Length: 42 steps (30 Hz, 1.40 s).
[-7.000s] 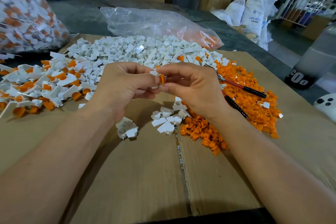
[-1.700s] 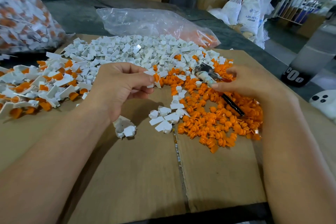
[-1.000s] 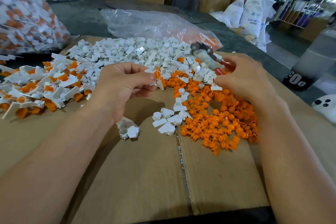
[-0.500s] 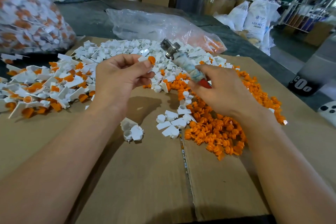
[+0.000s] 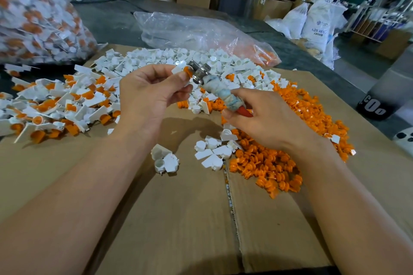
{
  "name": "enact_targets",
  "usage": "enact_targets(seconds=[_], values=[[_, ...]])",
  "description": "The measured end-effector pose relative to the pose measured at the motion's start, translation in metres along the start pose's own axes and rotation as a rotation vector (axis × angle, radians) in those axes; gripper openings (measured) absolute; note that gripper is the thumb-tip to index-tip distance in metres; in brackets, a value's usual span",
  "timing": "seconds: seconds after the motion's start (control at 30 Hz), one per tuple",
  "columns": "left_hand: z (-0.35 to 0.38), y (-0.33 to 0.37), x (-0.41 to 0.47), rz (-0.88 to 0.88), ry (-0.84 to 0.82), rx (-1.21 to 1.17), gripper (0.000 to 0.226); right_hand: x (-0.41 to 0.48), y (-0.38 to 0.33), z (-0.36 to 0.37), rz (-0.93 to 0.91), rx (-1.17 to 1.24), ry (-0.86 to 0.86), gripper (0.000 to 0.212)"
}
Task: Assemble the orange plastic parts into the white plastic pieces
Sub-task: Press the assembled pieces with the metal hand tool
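My left hand (image 5: 152, 94) pinches a white piece (image 5: 178, 68) with an orange part (image 5: 187, 71) seated in it, raised above the cardboard. My right hand (image 5: 266, 118) grips a cloth-wrapped tool (image 5: 220, 91) with a red handle; its metal head (image 5: 199, 71) touches the orange part. Loose orange parts (image 5: 274, 163) lie heaped under my right hand. A heap of white pieces (image 5: 178, 58) lies farther back.
Assembled white-and-orange pieces (image 5: 55, 105) are piled at the left. A few white pieces (image 5: 212, 152) and another small cluster (image 5: 165, 161) lie in the middle of the cardboard sheet (image 5: 178, 219). Two plastic bags (image 5: 201, 31) (image 5: 33, 11) sit behind. A person stands far back.
My right hand has picked the tool up from the orange heap and brought its metal head against the part in my left hand. My left hand rose slightly.
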<state>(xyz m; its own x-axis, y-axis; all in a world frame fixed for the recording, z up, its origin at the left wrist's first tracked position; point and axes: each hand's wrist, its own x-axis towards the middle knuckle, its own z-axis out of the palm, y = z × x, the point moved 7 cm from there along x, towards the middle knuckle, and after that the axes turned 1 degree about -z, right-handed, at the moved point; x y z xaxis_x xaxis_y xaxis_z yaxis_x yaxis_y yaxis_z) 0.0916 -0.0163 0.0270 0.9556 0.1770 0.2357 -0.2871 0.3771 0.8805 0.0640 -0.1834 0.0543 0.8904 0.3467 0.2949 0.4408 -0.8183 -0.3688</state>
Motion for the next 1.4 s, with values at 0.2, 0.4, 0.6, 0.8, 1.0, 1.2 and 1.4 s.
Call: enact_targets(seconds=[0.2, 0.4, 0.6, 0.8, 1.0, 1.2, 1.4], values=[[0.002, -0.001, -0.001, -0.016, -0.021, 0.000, 0.013, -0.002, -0.001, 0.002, -0.015, 0.044, -0.009, 0.011], [0.002, -0.003, -0.002, -0.047, -0.031, 0.068, 0.011, -0.001, -0.005, 0.006, -0.033, 0.010, -0.043, 0.019], [0.003, -0.003, -0.001, -0.040, -0.042, 0.071, 0.019, -0.001, -0.006, 0.010, -0.039, 0.000, -0.091, 0.021], [0.002, -0.005, -0.001, -0.057, -0.036, 0.102, 0.025, -0.001, 0.000, 0.009, -0.007, 0.066, -0.048, 0.024], [-0.001, -0.011, -0.001, -0.122, -0.021, 0.119, 0.029, 0.000, -0.003, 0.014, 0.021, 0.053, -0.095, 0.016], [-0.003, -0.012, -0.001, -0.146, -0.024, 0.132, 0.026, 0.001, -0.001, 0.015, 0.045, 0.020, -0.081, 0.017], [-0.004, -0.014, -0.001, -0.162, -0.009, 0.143, 0.026, 0.002, -0.001, 0.015, 0.047, -0.006, -0.071, 0.019]])
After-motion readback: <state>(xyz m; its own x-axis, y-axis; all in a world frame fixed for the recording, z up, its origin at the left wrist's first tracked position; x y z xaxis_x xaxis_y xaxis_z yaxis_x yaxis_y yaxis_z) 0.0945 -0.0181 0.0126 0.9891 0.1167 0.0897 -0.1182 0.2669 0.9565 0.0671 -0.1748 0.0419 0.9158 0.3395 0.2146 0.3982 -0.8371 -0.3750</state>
